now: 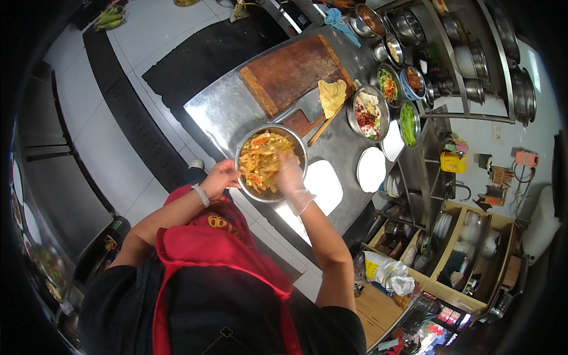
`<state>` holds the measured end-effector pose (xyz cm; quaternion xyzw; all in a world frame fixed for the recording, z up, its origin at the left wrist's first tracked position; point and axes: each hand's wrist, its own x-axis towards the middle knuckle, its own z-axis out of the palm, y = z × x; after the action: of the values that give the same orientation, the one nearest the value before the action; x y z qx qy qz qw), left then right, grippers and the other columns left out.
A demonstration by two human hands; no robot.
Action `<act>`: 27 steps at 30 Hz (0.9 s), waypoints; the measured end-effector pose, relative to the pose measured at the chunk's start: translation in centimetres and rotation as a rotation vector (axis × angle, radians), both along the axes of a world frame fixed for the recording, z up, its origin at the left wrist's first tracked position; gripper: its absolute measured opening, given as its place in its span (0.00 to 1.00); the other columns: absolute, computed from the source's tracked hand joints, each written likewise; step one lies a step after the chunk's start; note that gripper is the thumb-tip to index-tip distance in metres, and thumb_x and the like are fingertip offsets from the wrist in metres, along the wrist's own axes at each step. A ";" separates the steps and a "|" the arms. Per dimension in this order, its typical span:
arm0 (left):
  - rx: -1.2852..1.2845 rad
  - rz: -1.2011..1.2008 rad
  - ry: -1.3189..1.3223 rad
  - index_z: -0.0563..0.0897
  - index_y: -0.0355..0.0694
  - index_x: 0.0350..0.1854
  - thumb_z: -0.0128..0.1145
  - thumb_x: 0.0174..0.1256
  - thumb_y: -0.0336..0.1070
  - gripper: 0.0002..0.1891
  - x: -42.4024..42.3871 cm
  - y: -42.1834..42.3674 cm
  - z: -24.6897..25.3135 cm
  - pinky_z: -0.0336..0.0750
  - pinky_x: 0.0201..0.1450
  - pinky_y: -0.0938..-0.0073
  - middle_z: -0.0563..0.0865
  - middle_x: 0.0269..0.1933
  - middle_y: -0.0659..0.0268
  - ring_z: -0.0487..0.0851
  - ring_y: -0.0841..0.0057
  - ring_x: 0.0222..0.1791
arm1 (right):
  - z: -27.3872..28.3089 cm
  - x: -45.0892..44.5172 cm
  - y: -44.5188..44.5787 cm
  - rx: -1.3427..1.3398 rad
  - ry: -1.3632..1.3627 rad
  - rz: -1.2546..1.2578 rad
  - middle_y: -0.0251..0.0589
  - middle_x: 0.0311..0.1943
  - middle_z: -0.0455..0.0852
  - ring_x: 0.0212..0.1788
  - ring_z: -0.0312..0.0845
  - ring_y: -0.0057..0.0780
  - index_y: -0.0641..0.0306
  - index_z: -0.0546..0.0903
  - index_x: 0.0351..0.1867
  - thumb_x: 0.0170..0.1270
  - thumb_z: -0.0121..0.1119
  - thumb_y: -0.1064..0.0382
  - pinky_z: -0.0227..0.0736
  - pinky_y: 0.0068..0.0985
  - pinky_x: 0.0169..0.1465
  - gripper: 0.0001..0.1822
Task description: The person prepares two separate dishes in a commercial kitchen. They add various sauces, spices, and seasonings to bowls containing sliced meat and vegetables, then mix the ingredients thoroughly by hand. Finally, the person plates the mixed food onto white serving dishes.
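A stainless steel bowl (303, 146) of shredded, sauced food (257, 159) stands at the near edge of the metal table. My left hand (222, 177) grips its left rim, thumb and fingers on either side. In a clear plastic glove, my right hand (288, 173) reaches into the bowl over the food; it is blurred and its fingertips are hidden, so whether it grips any food cannot be told. Just right of the bowl lies a white square plate (326, 186). Beyond the bowl are a cleaver (309, 106), a pair of wooden chopsticks (326, 125) and a flat yellow sheet of food (332, 97).
A wooden cutting board (293, 73) lies across the far part of the table. White plates (371, 169) and a steel bowl of white and red food (367, 116) stand to the right, with several more bowls behind. A metal shelf rack (466, 117) rises beyond them.
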<state>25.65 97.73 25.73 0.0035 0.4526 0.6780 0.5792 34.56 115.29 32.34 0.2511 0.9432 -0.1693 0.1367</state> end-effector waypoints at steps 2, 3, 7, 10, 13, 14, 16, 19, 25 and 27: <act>-0.007 -0.009 0.003 0.73 0.38 0.33 0.49 0.57 0.27 0.02 -0.2 -0.1 0.2 0.78 0.31 0.81 0.77 0.31 0.70 0.77 0.83 0.31 | 1.1 -1.2 -1.4 -0.022 -0.105 0.231 0.50 0.62 0.51 0.63 0.45 0.52 0.46 0.47 0.64 0.43 0.60 0.67 0.60 0.38 0.57 0.46; -0.014 -0.012 0.011 0.73 0.38 0.33 0.49 0.58 0.26 0.03 -0.3 -0.2 0.5 0.78 0.32 0.80 0.77 0.32 0.70 0.77 0.82 0.31 | 0.5 -1.7 -1.0 0.001 -0.103 0.271 0.50 0.61 0.52 0.63 0.45 0.52 0.46 0.48 0.64 0.43 0.62 0.63 0.58 0.39 0.58 0.46; 0.023 -0.019 0.019 0.73 0.39 0.33 0.49 0.58 0.27 0.02 -0.3 -0.2 -0.7 0.77 0.32 0.80 0.77 0.33 0.70 0.77 0.82 0.32 | -1.0 -3.5 2.4 -0.201 -0.144 0.109 0.53 0.59 0.54 0.61 0.49 0.52 0.49 0.52 0.62 0.34 0.67 0.44 0.51 0.40 0.61 0.52; 0.006 0.037 -0.033 0.73 0.39 0.32 0.51 0.56 0.27 0.03 0.0 -0.3 -0.2 0.77 0.30 0.81 0.75 0.30 0.70 0.76 0.83 0.30 | -3.4 -1.1 2.0 -0.545 0.034 -0.080 0.58 0.57 0.55 0.58 0.54 0.55 0.53 0.52 0.61 0.30 0.71 0.47 0.54 0.38 0.59 0.54; -0.019 0.037 -0.028 0.73 0.39 0.33 0.51 0.56 0.28 0.03 0.2 -0.1 0.4 0.77 0.30 0.81 0.75 0.29 0.70 0.76 0.83 0.29 | -2.7 -1.5 -3.0 -0.072 -0.069 0.002 0.61 0.56 0.53 0.57 0.55 0.54 0.54 0.51 0.62 0.30 0.71 0.53 0.56 0.38 0.58 0.54; -0.028 0.030 -0.018 0.74 0.39 0.33 0.51 0.56 0.28 0.03 0.4 -0.1 0.4 0.77 0.30 0.81 0.76 0.30 0.70 0.76 0.83 0.29 | -2.2 -2.1 -2.8 -0.001 -0.094 -0.021 0.60 0.54 0.59 0.53 0.63 0.49 0.55 0.57 0.59 0.34 0.67 0.60 0.63 0.36 0.54 0.46; -0.026 0.016 0.011 0.74 0.39 0.33 0.50 0.57 0.28 0.03 0.1 0.1 0.4 0.77 0.30 0.81 0.76 0.30 0.70 0.77 0.83 0.30 | -4.3 -1.8 0.2 0.041 -0.067 -0.089 0.56 0.49 0.65 0.48 0.68 0.46 0.55 0.63 0.56 0.36 0.64 0.63 0.68 0.34 0.48 0.38; -0.008 0.012 0.023 0.74 0.38 0.33 0.50 0.57 0.28 0.03 0.0 0.1 0.1 0.77 0.31 0.81 0.76 0.31 0.69 0.77 0.82 0.30 | -1.0 -1.8 1.9 0.088 0.030 -0.148 0.53 0.43 0.71 0.44 0.70 0.47 0.60 0.68 0.49 0.40 0.54 0.75 0.69 0.35 0.44 0.28; -0.011 -0.012 0.023 0.73 0.39 0.31 0.50 0.57 0.28 0.01 -0.2 -0.2 0.1 0.77 0.30 0.81 0.77 0.31 0.68 0.77 0.81 0.29 | 0.4 -1.4 -0.9 0.022 -0.119 0.080 0.57 0.60 0.52 0.59 0.53 0.52 0.48 0.50 0.63 0.37 0.68 0.60 0.57 0.37 0.59 0.50; -0.023 -0.016 0.039 0.72 0.39 0.30 0.50 0.57 0.27 0.01 -0.3 0.0 0.6 0.77 0.30 0.82 0.76 0.30 0.68 0.77 0.82 0.29 | -0.1 -3.2 0.5 -0.039 -0.086 -0.004 0.55 0.59 0.54 0.60 0.50 0.52 0.48 0.54 0.62 0.35 0.70 0.56 0.53 0.38 0.61 0.49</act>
<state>25.32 97.71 26.38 0.0137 0.4716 0.6679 0.5755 31.39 115.83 32.25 0.2572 0.9325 -0.1770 0.1815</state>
